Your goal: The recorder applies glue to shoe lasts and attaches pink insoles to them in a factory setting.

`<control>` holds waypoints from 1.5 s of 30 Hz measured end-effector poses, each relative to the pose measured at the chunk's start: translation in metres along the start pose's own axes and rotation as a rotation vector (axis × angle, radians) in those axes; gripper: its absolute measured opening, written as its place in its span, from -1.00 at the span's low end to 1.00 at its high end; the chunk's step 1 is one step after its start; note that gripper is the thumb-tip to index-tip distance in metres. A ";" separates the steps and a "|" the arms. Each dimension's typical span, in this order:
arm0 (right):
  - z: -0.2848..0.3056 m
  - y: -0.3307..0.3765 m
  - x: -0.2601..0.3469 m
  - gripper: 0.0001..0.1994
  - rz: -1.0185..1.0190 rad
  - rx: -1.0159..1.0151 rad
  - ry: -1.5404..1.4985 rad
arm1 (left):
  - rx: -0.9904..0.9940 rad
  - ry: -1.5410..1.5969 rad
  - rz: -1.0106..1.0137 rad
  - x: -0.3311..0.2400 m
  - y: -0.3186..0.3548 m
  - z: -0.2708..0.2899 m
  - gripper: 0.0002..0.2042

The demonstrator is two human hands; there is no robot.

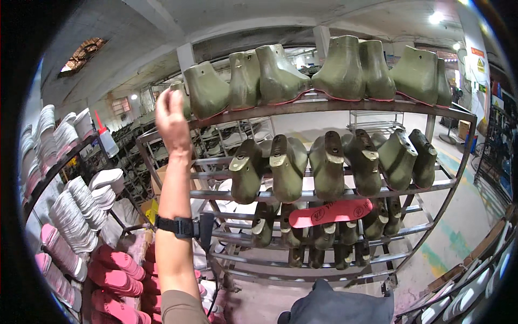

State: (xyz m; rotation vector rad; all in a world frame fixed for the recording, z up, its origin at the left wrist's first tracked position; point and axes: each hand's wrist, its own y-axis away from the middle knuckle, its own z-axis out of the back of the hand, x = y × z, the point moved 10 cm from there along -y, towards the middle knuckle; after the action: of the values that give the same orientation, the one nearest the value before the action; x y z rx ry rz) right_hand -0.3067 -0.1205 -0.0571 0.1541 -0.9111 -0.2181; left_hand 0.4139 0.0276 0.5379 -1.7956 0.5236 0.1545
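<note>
Stacks of white insoles (70, 216) and pink insoles (110, 270) fill the left of the frame on a dark side rack, with a red-tipped squeeze bottle (107, 137) standing on its upper shelf. Just right of these, the left hand (171, 120) rises through the centre-left, wrist strapped with a black band (175, 227), back of the hand to the camera; its fingers curl loosely at the left end of the top shelf, against the leftmost olive-green shoe last (206, 90), though whether they actually grip it cannot be told. Across the centre and right stands the metal rack (377, 106), its tiers lined with more green lasts (345, 67). One red insole (330, 212) lies across a middle tier. No right hand shows anywhere.
</note>
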 end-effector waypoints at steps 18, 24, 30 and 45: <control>-0.028 -0.010 0.032 -0.83 -0.021 0.030 -0.061 | 0.303 -0.818 0.338 0.091 -0.101 0.040 -0.54; -0.028 -0.015 0.011 -0.79 0.020 0.044 -0.081 | 0.305 -0.361 0.305 0.002 -0.046 0.087 -0.74; -0.010 -0.016 -0.033 -0.66 -0.080 -0.088 0.091 | -0.071 0.495 0.534 0.013 0.103 0.181 -0.65; -0.007 -0.006 -0.022 -0.62 -0.144 -0.008 -0.593 | 0.790 0.587 2.173 -0.048 0.688 0.072 -0.55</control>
State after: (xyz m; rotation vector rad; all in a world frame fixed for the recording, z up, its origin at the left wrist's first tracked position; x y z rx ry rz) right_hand -0.3148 -0.1207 -0.0795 0.1505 -1.4897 -0.4138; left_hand 0.0900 -0.0291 -0.0731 0.1883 2.3128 0.7242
